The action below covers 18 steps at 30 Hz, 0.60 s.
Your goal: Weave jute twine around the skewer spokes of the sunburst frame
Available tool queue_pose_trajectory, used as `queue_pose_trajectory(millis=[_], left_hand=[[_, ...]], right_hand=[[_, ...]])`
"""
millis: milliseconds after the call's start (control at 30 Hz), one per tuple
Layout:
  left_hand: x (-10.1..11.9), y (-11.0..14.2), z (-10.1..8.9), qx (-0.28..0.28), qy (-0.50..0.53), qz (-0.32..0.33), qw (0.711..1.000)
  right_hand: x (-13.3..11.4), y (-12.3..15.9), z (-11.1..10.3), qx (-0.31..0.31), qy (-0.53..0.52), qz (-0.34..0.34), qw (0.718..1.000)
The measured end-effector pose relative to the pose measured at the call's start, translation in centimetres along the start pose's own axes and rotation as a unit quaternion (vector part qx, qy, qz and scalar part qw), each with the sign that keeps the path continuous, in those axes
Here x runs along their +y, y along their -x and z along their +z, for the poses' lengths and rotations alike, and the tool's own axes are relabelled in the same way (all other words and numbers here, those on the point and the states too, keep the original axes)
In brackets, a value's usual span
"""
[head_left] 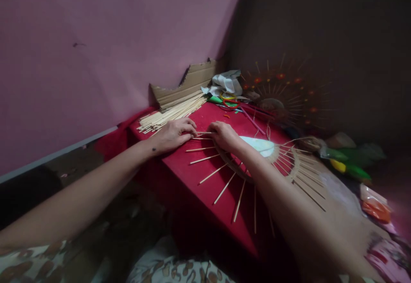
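A round sunburst frame [282,156] of thin wooden sticks fanned around a ring lies on a red cloth-covered table [192,180]. My left hand [175,134] rests on the cloth with fingers curled, pinching the outer end of a stick [201,136]. My right hand [224,135] is closed over the inner end of that stick at the ring's far edge. My right forearm lies across the ring and hides part of it. A pale blue-white disc [260,145] shows inside the ring.
A bundle of loose sticks [171,114] lies at the table's far left beside torn cardboard [184,87]. White cloth [226,82], red scissors [239,106] and green items sit behind. A finished sunburst with red dots [285,92] leans at the back. Green and yellow bottles [348,165] lie at right.
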State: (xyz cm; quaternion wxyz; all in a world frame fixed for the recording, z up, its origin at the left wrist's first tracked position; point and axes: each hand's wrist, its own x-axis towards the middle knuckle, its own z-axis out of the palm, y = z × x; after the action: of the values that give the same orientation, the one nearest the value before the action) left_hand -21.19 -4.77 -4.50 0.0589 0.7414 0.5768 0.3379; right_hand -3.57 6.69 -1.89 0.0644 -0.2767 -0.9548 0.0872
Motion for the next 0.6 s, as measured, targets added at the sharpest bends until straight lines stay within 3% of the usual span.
queue_pose_trajectory(millis=[367,600], left_hand=[[-0.8,0.7,-1.5,-0.014,-0.001,0.046,0.999],[-1.0,0.9,-1.9,0.024,0.052,0.045,0.997]], right_hand=[[-0.2,0.4,-0.5,0.017,-0.049,-0.014,0.999],[0.0,0.3,-1.4,0.021,-0.097,-0.006,0.995]])
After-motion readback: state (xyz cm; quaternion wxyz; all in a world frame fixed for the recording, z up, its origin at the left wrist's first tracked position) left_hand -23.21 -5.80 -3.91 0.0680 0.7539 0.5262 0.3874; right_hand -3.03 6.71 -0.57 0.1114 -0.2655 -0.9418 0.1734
